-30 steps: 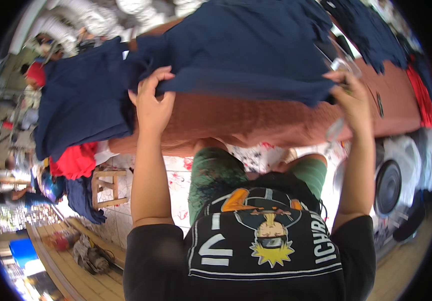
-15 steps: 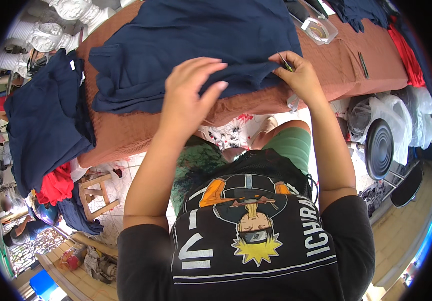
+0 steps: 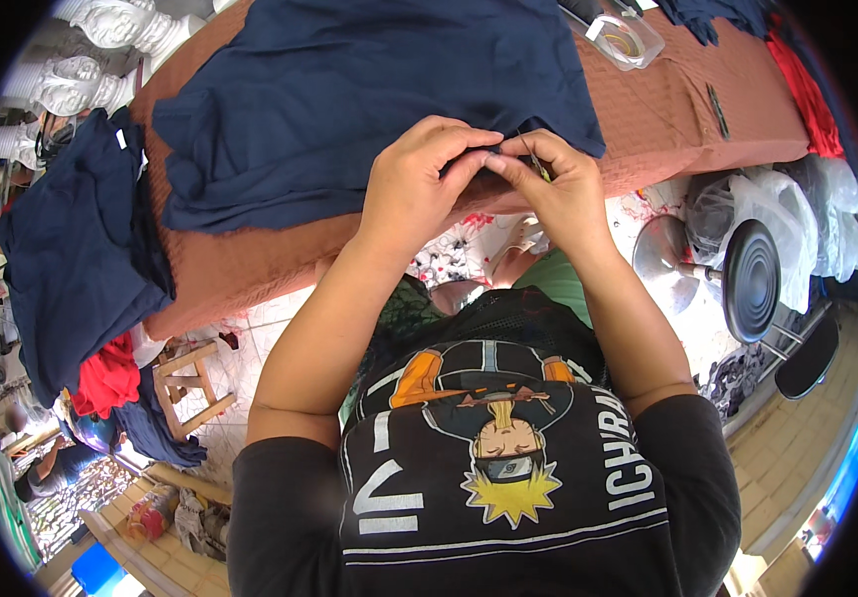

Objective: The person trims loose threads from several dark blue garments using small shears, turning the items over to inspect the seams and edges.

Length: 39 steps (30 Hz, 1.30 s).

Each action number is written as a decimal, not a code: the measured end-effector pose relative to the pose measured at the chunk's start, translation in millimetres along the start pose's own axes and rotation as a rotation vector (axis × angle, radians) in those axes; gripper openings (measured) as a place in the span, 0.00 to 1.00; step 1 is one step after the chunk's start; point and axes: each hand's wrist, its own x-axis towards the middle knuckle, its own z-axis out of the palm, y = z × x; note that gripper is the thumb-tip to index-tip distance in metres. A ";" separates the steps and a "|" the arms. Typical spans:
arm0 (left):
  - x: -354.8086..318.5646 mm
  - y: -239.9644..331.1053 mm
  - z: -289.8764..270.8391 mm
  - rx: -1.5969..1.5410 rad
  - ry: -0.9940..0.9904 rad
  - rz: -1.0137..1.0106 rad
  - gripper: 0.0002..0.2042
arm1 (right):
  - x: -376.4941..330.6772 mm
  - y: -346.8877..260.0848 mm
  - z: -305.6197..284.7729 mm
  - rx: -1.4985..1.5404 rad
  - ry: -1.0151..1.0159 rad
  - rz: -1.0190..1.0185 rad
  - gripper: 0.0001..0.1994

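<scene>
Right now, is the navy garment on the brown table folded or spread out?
Spread out: the navy cloth garment lies open across the brown-covered table, its near edge pinched by both hands.

Matt navy cloth garment (image 3: 369, 99)

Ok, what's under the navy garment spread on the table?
The navy garment lies on a rust-brown tablecloth, which shows all around it. Both hands, left hand and right hand, pinch its near edge. Whatever lies beneath the cloth's middle is covered.

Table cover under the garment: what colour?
Rust-brown table cover, seen in the head view; the garment on it is navy.
</scene>
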 end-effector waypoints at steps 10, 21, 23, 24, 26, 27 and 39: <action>-1.1 -3.7 -3.1 -0.316 0.022 -0.228 0.11 | 2.6 -9.4 -6.1 0.446 -0.164 0.211 0.09; -0.7 12.3 -5.5 0.042 -0.035 -0.011 0.09 | 3.5 -27.9 -11.8 0.018 -0.128 -0.035 0.05; -1.2 14.6 -5.1 0.063 -0.037 -0.017 0.08 | 1.7 -32.1 -11.4 0.175 -0.113 -0.127 0.06; -3.3 13.4 -5.1 0.054 -0.017 -0.031 0.08 | 1.3 -36.9 -13.7 0.183 -0.167 -0.040 0.07; -8.6 9.9 -5.1 0.037 0.024 -0.060 0.09 | 1.6 -47.1 -19.7 0.197 -0.276 0.135 0.08; -8.9 11.6 -4.8 -0.012 0.019 -0.113 0.09 | 1.8 -39.3 -17.4 0.126 -0.271 0.112 0.09; -11.4 -4.0 -53.2 -0.812 0.339 0.068 0.20 | -2.1 -24.2 -12.7 0.052 -0.167 0.088 0.09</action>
